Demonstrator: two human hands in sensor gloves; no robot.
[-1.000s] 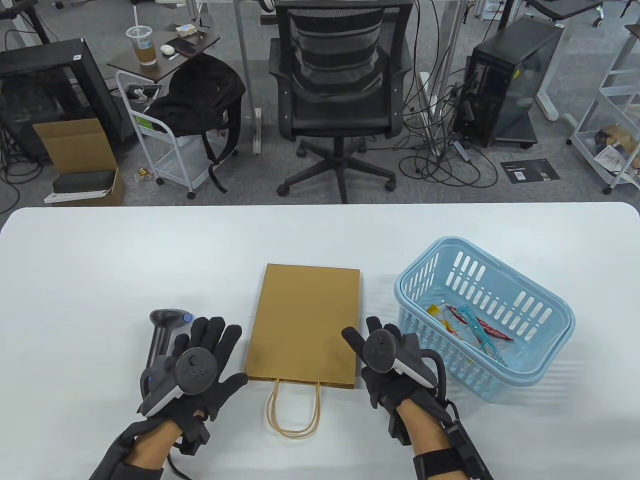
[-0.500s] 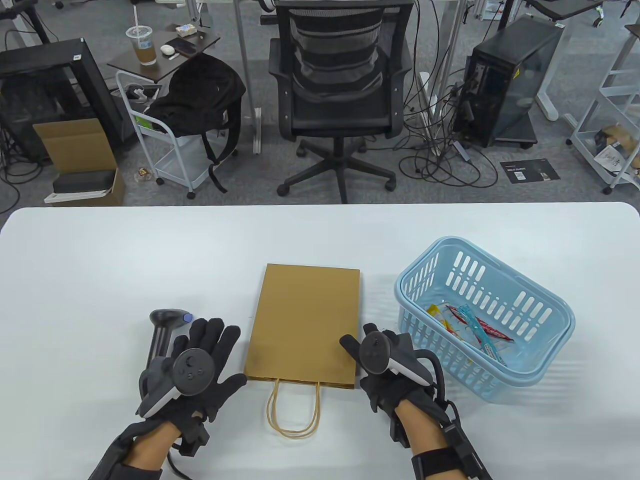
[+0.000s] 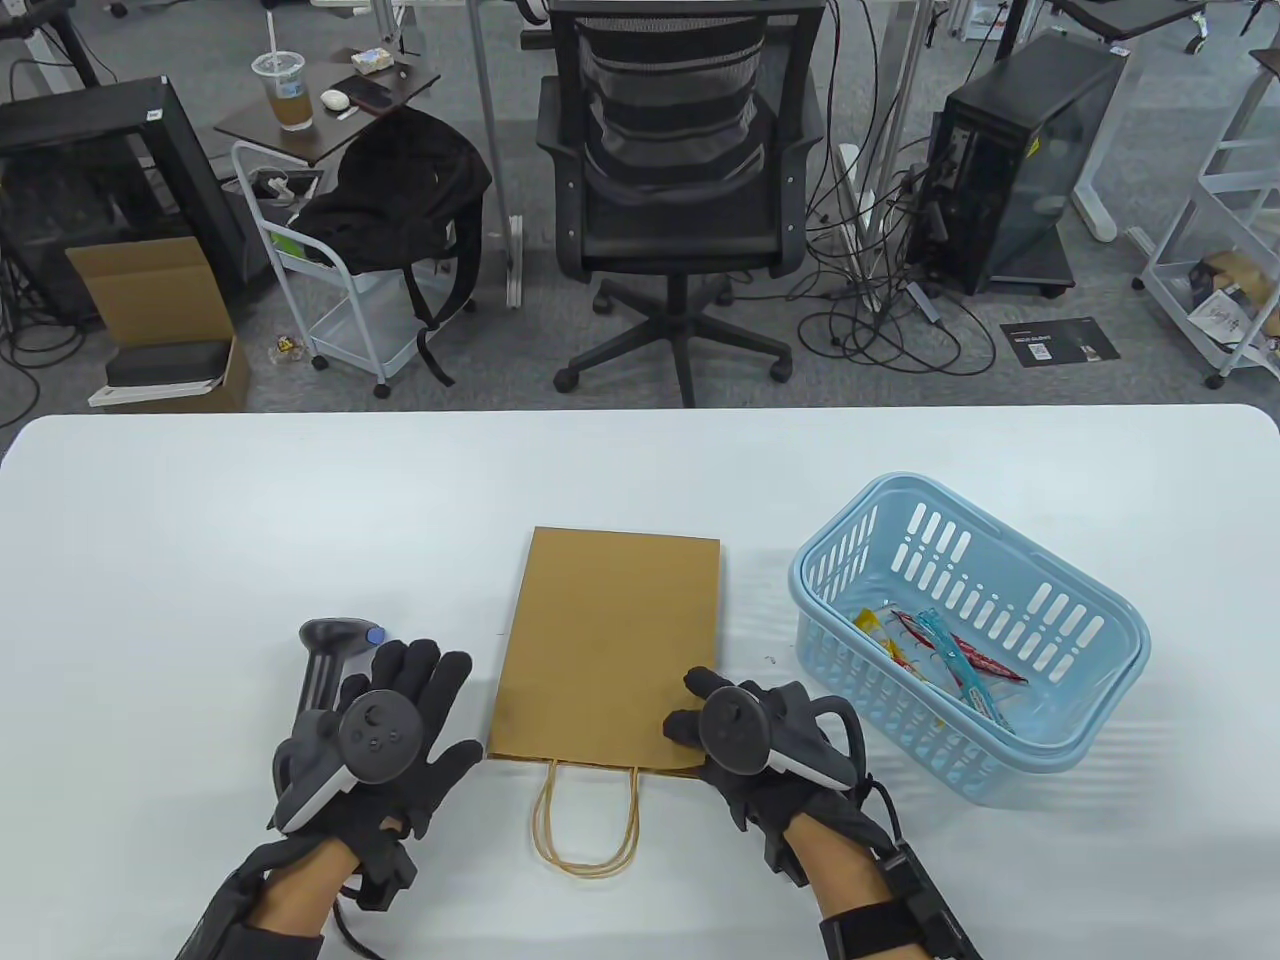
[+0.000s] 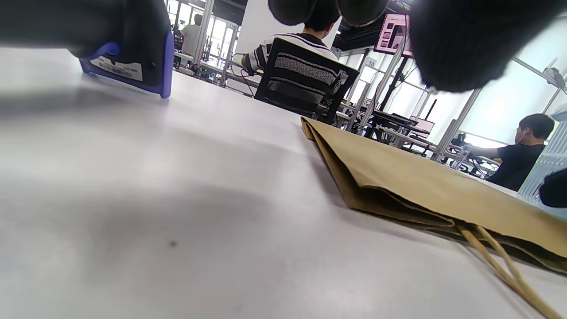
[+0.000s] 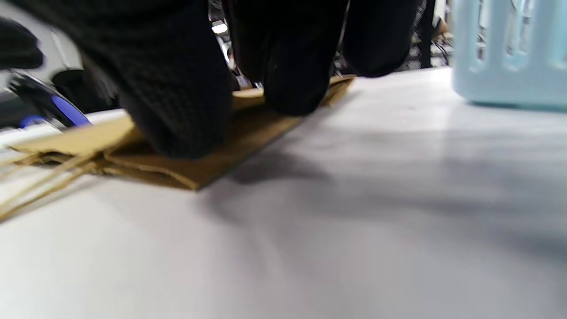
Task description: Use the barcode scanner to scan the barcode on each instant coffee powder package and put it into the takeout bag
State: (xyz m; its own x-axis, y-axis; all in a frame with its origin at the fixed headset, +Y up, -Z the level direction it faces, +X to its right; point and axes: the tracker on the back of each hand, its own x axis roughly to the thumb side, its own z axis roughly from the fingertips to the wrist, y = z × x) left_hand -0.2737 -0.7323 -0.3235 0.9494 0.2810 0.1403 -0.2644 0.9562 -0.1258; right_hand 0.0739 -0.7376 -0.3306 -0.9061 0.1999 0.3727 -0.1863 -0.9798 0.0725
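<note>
Table view: takeout bag [image 3: 607, 655] lies flat; coffee packages [image 3: 935, 655] sit in the basket [image 3: 1080, 745] right of it, scanner [image 3: 322, 665] left of it. Left hand [image 3: 385, 745] spread, empty.

Right wrist view: right hand [image 5: 208, 79] fingertips press the bag's near corner. Step: opening the bag; next needs its mouth lifted.

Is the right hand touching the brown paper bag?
Touching. In the right wrist view, the gloved fingers of the right hand press down on the paper bag near its open end, with no gap beneath them.
</note>
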